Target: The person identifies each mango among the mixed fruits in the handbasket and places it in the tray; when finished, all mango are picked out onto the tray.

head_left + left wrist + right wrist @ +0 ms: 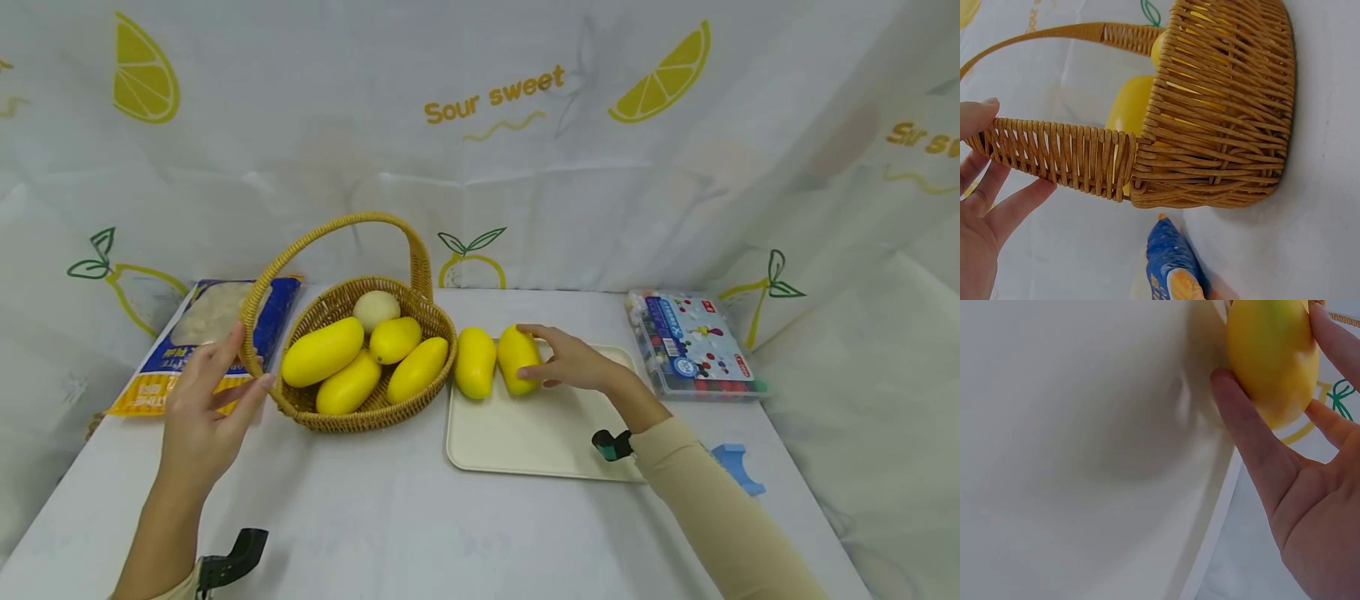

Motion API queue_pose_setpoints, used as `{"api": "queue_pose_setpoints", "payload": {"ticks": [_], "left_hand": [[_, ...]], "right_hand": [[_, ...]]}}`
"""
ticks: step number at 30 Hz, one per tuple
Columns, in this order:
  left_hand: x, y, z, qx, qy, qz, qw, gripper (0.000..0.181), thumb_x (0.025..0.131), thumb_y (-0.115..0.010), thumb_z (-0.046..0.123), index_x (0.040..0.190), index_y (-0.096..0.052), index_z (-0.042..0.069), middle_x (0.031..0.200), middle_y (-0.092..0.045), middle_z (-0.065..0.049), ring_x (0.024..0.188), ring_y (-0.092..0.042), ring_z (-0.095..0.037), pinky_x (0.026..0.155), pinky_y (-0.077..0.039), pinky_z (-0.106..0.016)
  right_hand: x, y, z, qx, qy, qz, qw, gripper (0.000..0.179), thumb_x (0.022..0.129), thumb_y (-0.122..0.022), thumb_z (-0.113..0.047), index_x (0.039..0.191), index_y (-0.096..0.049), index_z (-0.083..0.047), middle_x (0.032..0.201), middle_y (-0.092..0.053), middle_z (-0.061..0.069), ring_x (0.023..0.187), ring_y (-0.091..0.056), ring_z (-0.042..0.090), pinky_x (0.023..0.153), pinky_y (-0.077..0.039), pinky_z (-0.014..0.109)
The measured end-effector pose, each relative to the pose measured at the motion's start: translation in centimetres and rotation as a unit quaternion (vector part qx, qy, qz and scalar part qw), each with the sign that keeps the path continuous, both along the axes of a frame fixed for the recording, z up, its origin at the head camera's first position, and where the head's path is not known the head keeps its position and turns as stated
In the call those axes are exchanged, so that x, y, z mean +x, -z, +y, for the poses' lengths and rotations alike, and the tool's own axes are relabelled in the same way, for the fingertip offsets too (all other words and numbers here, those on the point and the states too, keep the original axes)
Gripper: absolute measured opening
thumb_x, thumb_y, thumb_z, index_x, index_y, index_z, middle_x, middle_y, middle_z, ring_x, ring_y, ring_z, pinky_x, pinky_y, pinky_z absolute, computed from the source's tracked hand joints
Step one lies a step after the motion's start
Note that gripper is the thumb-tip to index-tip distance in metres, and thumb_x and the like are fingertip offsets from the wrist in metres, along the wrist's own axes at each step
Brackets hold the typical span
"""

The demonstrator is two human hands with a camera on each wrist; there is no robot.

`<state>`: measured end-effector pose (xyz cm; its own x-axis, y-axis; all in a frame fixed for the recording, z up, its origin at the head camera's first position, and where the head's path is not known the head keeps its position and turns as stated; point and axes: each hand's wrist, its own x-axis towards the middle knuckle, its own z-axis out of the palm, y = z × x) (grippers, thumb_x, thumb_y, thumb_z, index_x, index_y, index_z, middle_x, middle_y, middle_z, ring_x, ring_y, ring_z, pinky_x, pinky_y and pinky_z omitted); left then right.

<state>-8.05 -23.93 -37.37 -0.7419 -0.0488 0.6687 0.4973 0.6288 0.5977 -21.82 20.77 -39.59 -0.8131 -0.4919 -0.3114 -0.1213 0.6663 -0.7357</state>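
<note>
My left hand (201, 421) holds the side of the arched handle (1054, 153) of a wicker basket (352, 421), thumb on one face and fingers on the other. Several yellow mangoes (322, 354) and a pale round fruit (376, 310) lie in the basket. At the right, my right hand (573, 360) grips a mango (516, 354), with thumb and fingers on either side of it, over the back left of a cream tray (525, 442). Another mango (475, 362) lies just left of it, at the tray's left edge. The right wrist view shows the gripped mango (1272, 362) close to the tray's rim.
Behind the left hand lies a blue and yellow food bag (150, 383). A clear plastic case (697, 346) of colourful pieces sits beyond the tray's right side, and a light blue piece (737, 468) lies near the right sleeve. A printed white curtain (465, 192) hangs behind.
</note>
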Motion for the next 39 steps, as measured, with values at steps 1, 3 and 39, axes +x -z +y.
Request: {"api": "queue_pose_setpoints", "payload": {"ticks": [1, 3, 39], "left_hand": [[0.0, 0.0, 0.0, 0.001, 0.001, 0.0, 1.0, 0.081, 0.079, -0.073, -0.021, 0.151, -0.049, 0.007, 0.124, -0.046, 0.031, 0.119, -0.05, 0.012, 0.087, -0.046, 0.001], [0.0, 0.0, 0.0, 0.003, 0.0, 0.001, 1.0, 0.081, 0.078, -0.073, -0.022, 0.15, -0.049, 0.007, 0.124, -0.047, 0.031, 0.119, -0.051, 0.012, 0.087, -0.046, 0.001], [0.0, 0.0, 0.0, 0.014, 0.003, -0.009, 0.9999, 0.079, 0.082, -0.071, -0.02, 0.152, -0.047, 0.009, 0.124, -0.046, 0.031, 0.118, -0.051, 0.01, 0.087, -0.047, 0.001]], "right_hand": [[0.0, 0.0, -0.1, 0.004, -0.001, 0.005, 1.0, 0.083, 0.095, -0.072, -0.036, 0.162, -0.027, -0.017, 0.167, -0.023, 0.022, 0.095, -0.068, 0.025, 0.085, -0.064, 0.041], [0.1, -0.2, -0.3, 0.012, 0.0, 0.012, 0.9999, 0.083, 0.094, -0.073, -0.037, 0.161, -0.029, -0.016, 0.167, -0.025, 0.021, 0.089, -0.068, 0.025, 0.082, -0.064, 0.04], [0.0, 0.9, -0.3, 0.003, 0.019, -0.004, 0.9998, 0.092, 0.091, -0.079, -0.027, 0.159, -0.019, -0.011, 0.168, -0.02, 0.017, 0.118, -0.064, 0.031, 0.096, -0.061, 0.035]]}}
